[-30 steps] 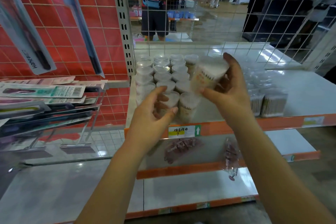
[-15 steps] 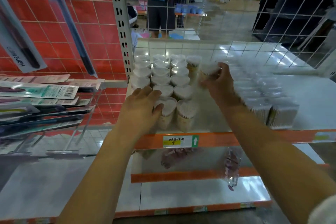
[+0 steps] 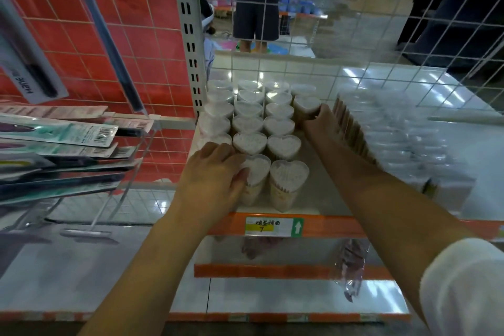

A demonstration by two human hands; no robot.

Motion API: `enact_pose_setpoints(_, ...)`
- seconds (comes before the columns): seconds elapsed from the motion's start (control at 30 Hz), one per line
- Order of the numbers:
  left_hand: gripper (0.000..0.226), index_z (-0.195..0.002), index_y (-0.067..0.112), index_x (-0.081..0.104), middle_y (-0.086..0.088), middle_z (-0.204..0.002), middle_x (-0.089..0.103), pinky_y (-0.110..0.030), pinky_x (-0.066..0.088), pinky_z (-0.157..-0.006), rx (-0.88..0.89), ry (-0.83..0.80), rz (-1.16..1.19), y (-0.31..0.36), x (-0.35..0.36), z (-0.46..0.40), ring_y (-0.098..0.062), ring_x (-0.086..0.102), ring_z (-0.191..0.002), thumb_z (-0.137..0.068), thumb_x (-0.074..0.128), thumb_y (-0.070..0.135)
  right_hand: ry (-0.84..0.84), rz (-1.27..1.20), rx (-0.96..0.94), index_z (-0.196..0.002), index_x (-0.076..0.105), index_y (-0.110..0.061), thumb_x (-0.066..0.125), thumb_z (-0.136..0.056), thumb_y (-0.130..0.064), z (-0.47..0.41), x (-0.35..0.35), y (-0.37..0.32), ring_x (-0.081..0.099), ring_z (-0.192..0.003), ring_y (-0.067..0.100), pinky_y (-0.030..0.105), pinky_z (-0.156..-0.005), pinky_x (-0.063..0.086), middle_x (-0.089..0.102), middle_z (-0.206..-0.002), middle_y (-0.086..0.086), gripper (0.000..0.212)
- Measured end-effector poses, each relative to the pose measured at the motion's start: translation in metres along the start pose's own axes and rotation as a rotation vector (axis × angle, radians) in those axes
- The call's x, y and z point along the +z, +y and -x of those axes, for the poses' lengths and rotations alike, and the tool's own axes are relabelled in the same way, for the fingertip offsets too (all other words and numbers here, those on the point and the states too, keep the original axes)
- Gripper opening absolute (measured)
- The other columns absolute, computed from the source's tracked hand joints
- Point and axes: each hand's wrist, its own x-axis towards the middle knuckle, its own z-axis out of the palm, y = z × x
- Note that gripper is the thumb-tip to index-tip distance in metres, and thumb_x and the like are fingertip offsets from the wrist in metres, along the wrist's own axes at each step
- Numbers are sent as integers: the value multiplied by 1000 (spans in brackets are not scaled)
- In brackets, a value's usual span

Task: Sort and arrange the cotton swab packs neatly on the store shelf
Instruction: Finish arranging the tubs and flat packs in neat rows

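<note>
The step in hand looks like seating one more heart-shaped swab tub (image 3: 306,106) at the far right of the block of heart-shaped tubs (image 3: 249,142) standing in rows on the left part of the store shelf (image 3: 321,188). The right hand (image 3: 320,121) reaches far in, arm stretched over the shelf edge, its fingers curled round that tub's near side as it stands in the rightmost column, between the block and the stack of clear flat swab packs (image 3: 403,139) on the right. The left hand (image 3: 215,172) lies palm down at the near left corner of the block, fingers loosely bent over a tub hidden beneath, thumb touching the near front tub (image 3: 256,172). Next, the right hand probably needs to let go without tipping the tub, then fill the open column nearer the edge.
</note>
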Motion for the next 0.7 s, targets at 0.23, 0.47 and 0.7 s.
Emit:
enact_pose_setpoints(0.23,34,-86,6,71,-9,-80,64,-34,49,-60,4,24,26,-1,2,3,-30,59,-74,-80,45,28,-3,26,37,-123,50,-3,70,-76,-17,-8,5,-3,52,-115,29,37,-96,42,57,-124,16,53)
enact_pose_setpoints(0.47,34,-86,6,71,-9,-81,65,-35,49,-59,10,27,33,-2,2,3,-29,59,-75,-81,45,28,-102,23,72,-130,41,-2,70,-79,-19,3,0,-4,49,-118,33,39,-97,41,52,-128,19,61)
enact_pose_setpoints(0.7,38,-90,2,69,-11,-84,64,-36,51,-59,8,27,80,-2,-3,2,-30,60,-74,-81,43,28,-54,-49,-21,-120,52,0,56,-90,-18,63,-22,4,51,-105,21,26,-81,36,57,-113,9,35)
